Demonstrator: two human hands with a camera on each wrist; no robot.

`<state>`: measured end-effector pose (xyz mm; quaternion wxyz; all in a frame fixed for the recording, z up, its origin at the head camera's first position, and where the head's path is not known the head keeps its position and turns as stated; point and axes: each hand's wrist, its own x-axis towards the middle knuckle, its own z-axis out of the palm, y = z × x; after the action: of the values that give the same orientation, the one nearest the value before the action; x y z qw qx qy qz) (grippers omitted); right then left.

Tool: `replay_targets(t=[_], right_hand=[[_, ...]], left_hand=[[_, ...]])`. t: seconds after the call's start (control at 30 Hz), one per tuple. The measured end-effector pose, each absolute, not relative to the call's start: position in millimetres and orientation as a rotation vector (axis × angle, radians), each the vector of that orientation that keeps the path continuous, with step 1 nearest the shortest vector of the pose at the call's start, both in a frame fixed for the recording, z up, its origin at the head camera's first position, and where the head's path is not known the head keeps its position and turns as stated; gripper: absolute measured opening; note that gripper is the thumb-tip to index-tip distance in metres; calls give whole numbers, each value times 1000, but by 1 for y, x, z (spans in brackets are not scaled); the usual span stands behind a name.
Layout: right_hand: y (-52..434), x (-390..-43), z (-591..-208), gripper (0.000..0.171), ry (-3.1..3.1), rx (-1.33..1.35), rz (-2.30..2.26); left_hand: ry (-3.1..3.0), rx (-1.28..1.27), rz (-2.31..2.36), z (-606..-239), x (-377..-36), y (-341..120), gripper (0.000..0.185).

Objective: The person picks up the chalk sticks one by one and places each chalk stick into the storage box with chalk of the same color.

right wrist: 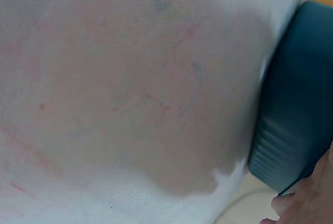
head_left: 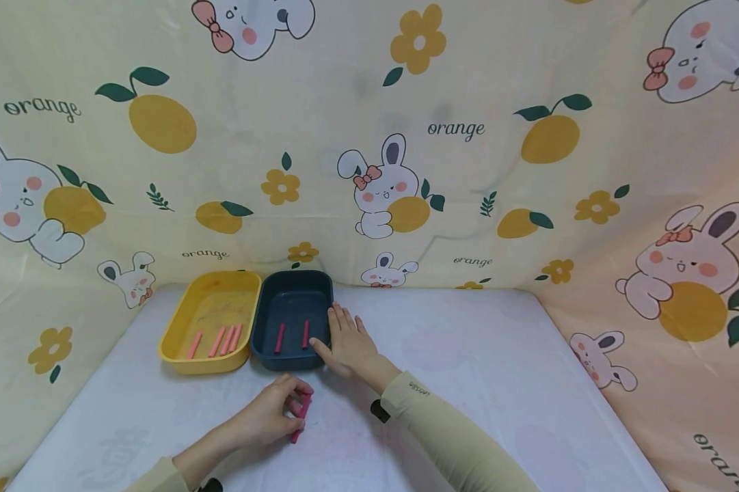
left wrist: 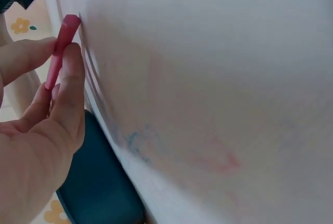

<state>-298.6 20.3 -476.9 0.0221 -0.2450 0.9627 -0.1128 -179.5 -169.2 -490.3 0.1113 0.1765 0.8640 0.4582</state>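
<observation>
pink and stiff-looking, the short stick point(head_left: 301, 417) sits low in the head view, a little left of centre, one end on the white table point(head_left: 467, 355) and pinched between thumb and fingertips of the left hand point(head_left: 271, 413). in the left wrist view the same stick point(left wrist: 61, 49) shows at the upper left of the frame, held near its middle with its top end clear of the fingers point(left wrist: 70, 94).

it looks light and rigid, probably chalk or crayon-like, so likely brittle if bent or dropped; a light pinch near the middle, as now, seems the sound place to hold it.

the right hand point(head_left: 347, 342) lies above and to the right of the stick, fingers straight and flat, thumb and palm edge against the right side of the dark blue tray point(head_left: 264, 301); it holds nothing. two more pink sticks point(head_left: 292, 336) lie in that tray. just to its left the yellow tray point(head_left: 178, 328) holds several paler sticks point(head_left: 218, 340). the stick in hand is apart from both trays, lower in the frame.
</observation>
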Motion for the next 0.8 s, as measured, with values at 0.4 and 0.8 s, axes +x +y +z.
replay_targets(t=[0.4, 0.8], right_hand=[[20, -300, -480, 86, 2990, -753, -355], [20, -301, -480, 85, 2990, -752, -359]], left_hand=[[2530, 526, 1469, -488, -179, -169, 43], [2530, 449, 1607, -480, -183, -169, 42]])
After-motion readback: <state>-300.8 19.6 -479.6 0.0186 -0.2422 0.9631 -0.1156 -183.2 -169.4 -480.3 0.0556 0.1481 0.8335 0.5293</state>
